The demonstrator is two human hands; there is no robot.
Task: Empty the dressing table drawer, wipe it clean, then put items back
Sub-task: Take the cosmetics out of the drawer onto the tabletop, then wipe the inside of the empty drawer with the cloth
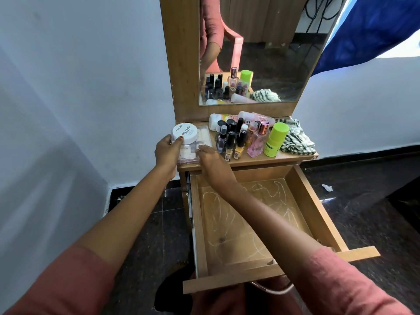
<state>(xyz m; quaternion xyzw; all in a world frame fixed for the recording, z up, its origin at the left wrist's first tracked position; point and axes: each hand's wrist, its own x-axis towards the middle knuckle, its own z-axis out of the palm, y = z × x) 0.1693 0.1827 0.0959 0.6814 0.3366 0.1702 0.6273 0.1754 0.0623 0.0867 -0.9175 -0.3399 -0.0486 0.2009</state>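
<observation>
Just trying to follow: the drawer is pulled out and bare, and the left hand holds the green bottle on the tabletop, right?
Not quite. In the head view the left hand holds the white round tub, not the green bottle, which stands untouched. The drawer is pulled out and bare, as you said.

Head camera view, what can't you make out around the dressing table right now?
Head view:
- Clear box contents: blurred, covered by the white jar and left hand.
- Nail polish bottles labels: too small.
- Drawer front right corner: behind the right forearm.
- Right hand grip on the box: unclear.
</observation>
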